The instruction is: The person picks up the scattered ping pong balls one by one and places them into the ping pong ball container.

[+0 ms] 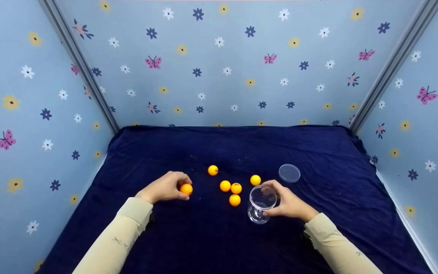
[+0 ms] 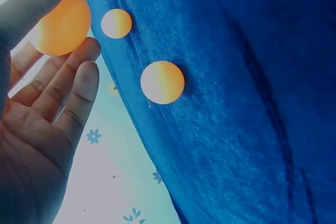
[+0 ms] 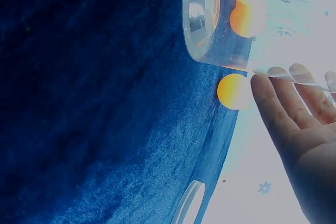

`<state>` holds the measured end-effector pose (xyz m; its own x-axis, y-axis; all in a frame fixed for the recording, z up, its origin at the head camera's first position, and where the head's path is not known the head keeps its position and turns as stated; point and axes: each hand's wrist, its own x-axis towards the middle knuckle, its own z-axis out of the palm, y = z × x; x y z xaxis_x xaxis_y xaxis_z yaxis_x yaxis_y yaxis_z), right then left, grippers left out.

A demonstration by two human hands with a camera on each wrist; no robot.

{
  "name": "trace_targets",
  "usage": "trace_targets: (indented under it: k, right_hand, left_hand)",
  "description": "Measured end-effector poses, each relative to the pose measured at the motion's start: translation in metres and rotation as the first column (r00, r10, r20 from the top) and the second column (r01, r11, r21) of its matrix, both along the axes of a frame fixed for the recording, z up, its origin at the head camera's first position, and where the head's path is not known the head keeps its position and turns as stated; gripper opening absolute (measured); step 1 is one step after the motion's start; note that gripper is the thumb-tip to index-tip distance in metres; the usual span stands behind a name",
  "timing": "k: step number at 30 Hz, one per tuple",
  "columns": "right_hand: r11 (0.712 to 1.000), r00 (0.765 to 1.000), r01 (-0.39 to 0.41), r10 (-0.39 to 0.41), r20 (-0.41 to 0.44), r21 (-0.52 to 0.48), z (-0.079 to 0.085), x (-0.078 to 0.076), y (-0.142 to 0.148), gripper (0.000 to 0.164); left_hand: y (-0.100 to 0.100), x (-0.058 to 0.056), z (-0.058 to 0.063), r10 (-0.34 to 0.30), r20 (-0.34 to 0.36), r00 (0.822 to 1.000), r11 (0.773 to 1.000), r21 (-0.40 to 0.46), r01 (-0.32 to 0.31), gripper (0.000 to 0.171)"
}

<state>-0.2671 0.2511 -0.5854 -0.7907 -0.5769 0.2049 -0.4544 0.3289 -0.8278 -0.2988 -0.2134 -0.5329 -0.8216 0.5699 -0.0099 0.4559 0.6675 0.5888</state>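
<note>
My left hand (image 1: 165,187) pinches an orange ping-pong ball (image 1: 186,189) between thumb and fingers, above the dark blue cloth. In the left wrist view, the pinched ball (image 2: 64,23) sits against the fingertips, with the little finger apart from it. On the right, my right hand (image 1: 291,201) holds a clear, round jar (image 1: 257,214) near its rim, thumb on the near side and fingers on the far side. The jar is upright, its mouth uncovered, and no ball shows inside it. Fingertips (image 3: 261,83) lie along the jar's wall in the right wrist view.
Several more orange balls lie on the cloth (image 1: 196,236) between the hands, three of them grouped around one ball (image 1: 236,188). Another ball (image 1: 255,180) is just behind the jar. A clear round lid (image 1: 289,173) lies flat beyond my right hand. Flowered walls (image 1: 219,87) enclose the table.
</note>
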Motion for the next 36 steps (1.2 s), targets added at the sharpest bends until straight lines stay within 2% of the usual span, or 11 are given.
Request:
trace_targets:
  k: [8, 16, 23, 36]
  right_hand:
    - [1.000, 1.000, -0.003, 0.003, -0.005, 0.005, 0.000, 0.000, -0.001, 0.081]
    - [1.000, 1.000, -0.002, 0.002, 0.000, -0.004, 0.000, 0.001, -0.001, 0.081]
    - [1.000, 1.000, 0.010, -0.010, -0.016, -0.004, 0.001, 0.002, -0.003, 0.081]
    - [0.998, 0.997, 0.070, -0.070, -0.035, -0.003, 0.001, 0.004, -0.009, 0.081]
  left_hand:
    - [0.009, -0.002, 0.005, 0.004, 0.012, 1.000, 1.000, -0.002, -0.004, 0.038]
    - [0.016, -0.004, 0.009, -0.023, 0.007, 1.000, 0.999, 0.040, 0.022, 0.040]
    - [0.020, -0.005, 0.011, -0.011, 0.023, 1.000, 0.999, 0.046, 0.010, 0.039]
    - [0.040, -0.010, 0.014, -0.029, -0.025, 0.999, 0.994, 0.107, 0.031, 0.039]
